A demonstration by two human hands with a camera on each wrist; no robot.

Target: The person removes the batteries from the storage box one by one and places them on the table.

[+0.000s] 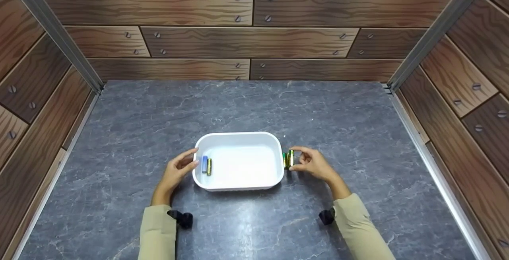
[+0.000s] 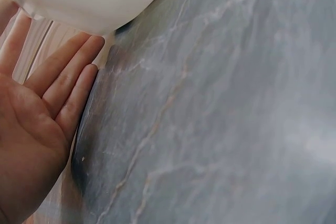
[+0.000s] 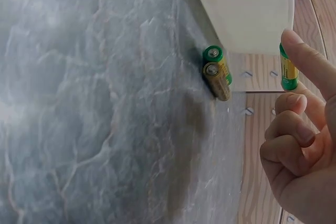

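Observation:
My left hand [image 1: 177, 172] is at the left end of a white plastic basin [image 1: 238, 186], thumb and forefinger touching its rim. In the left wrist view, the other fingers [image 2: 68, 80] stretch out straight beside the basin's wall. My right hand [image 1: 316, 166] pinches a green and gold battery [image 3: 289, 69] by its ends between thumb and forefinger, just outside the basin's right wall. Two more batteries, one green [image 3: 214, 53] and one gold [image 3: 217, 81], are side by side next to that wall. Inside the basin, near its left end, are a blue battery [image 1: 204, 164] and a gold battery [image 1: 209, 167].
A grey marbled tabletop [image 1: 246, 105] lies under everything. Wood-patterned panels [image 1: 199, 5] enclose the back and both sides, with metal posts [image 1: 433, 33] at the back corners. A black wrist-camera mount [image 1: 185, 220] sticks out from the left sleeve.

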